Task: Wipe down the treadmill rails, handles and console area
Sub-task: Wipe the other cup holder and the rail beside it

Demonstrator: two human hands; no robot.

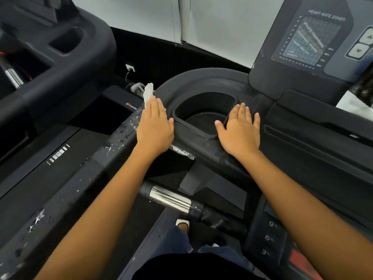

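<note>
Head view, did you catch it? The left hand (155,126) lay flat, fingers straight, pressing the white wipe (148,92) onto the console tray (201,81), just left of the cup holder (203,116).

— And the right hand (240,130)?

— Flat as well, holding nothing, resting on the tray's other side.

— Much done?

— Little, I'd say. The side rail (113,146) was flecked white; the chrome handle (170,199) and display panel (310,41) looked untouched.

A gym: two treadmills (201,93) side by side (heart-rate chart (308,40)).
</note>
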